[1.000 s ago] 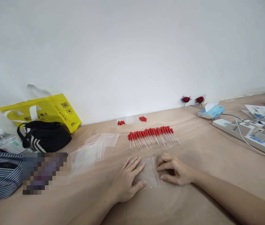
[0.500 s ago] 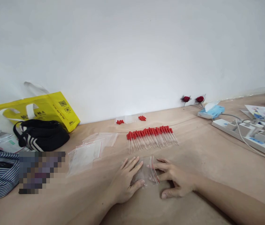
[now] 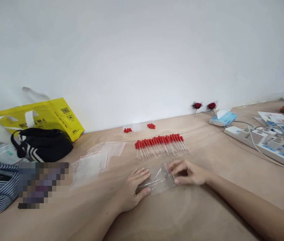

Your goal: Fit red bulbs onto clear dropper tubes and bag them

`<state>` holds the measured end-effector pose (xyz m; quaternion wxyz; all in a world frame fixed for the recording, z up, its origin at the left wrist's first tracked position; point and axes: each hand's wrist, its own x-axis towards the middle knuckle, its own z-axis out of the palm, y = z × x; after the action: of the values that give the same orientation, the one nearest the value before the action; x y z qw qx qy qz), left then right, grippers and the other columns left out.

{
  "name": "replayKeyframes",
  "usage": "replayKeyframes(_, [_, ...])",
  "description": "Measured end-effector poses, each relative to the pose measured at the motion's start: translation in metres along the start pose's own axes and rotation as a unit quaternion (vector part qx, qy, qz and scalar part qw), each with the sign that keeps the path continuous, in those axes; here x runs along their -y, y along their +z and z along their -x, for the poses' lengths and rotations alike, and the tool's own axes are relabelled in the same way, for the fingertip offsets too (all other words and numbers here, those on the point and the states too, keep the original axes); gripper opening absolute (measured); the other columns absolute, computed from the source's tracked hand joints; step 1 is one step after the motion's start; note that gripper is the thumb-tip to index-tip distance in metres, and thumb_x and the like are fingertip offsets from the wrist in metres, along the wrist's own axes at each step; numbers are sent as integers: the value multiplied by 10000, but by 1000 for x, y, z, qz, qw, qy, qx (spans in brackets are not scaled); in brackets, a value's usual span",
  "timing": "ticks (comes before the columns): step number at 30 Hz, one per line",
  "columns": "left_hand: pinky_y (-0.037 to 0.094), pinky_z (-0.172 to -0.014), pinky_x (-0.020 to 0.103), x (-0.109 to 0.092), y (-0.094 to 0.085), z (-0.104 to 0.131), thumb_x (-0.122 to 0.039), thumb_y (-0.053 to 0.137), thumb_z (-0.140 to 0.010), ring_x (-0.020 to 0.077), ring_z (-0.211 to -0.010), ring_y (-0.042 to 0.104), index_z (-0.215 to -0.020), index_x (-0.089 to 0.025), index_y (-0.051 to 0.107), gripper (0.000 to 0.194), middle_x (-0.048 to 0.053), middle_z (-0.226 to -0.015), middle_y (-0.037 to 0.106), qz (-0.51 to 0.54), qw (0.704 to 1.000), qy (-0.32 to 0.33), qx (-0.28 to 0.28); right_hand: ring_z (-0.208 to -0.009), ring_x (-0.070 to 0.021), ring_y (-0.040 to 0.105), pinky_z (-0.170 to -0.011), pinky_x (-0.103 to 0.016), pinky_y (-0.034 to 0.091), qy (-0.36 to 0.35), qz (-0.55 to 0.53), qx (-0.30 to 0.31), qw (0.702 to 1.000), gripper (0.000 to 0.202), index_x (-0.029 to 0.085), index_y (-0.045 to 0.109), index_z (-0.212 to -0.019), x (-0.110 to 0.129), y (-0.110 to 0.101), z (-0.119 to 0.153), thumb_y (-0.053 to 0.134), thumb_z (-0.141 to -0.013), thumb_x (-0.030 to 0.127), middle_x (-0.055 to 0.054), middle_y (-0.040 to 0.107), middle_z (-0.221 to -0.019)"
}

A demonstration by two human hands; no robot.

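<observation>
Left hand (image 3: 133, 189) spread on the clear bag's (image 3: 160, 180) left end, likely steadying it, right hand (image 3: 189, 173) curled at its red-lined mouth, whether pinching I can't tell.

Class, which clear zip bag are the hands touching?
The zip bag lying alone between the left hand and right hand; the overlapping bags farther left lie untouched.

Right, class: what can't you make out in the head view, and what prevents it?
All in the head view:
- Near end of the clear bag: covered by the left hand.
- Whether the right hand grips that bag: its fingers obscure the contact.
- Whatever lies under the pixelated patch: blurred out.
- Striped bag: cut off by the left edge.
- Yellow bag's lower part: behind the black pouch.
</observation>
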<state>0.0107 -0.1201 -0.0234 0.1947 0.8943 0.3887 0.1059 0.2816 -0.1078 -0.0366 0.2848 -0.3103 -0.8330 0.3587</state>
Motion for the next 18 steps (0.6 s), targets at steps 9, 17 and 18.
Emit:
replayKeyframes(9, [220, -1040, 474, 10, 9, 0, -418, 455, -833, 226, -1245, 316, -1262, -225, 416, 472, 49, -1322, 411, 1, 1000, 17, -18, -833, -210, 583, -701, -291, 422, 330, 234, -283, 870, 245, 128, 529, -949, -33, -17, -91, 534, -711, 184, -111, 624, -862])
replayKeyframes(17, [230, -1031, 488, 10, 10, 1, -408, 468, -828, 234, -1238, 329, -1255, -247, 424, 459, 43, -1316, 421, 10, 1000, 14, -22, -871, -273, 582, -686, -330, 430, 382, 212, -294, 850, 276, 104, 506, -968, -37, -11, -112, 512, -694, 136, -182, 607, -900])
replayKeyframes(18, [231, -1029, 490, 10, 10, 1, -410, 471, -826, 237, -1235, 333, -1254, -248, 426, 459, 43, -1314, 424, 12, 1000, 15, -24, -866, -270, 582, -685, -325, 429, 378, 206, -295, 853, 288, 93, 500, -983, -36, -13, -113, 508, -697, 132, -185, 607, -895])
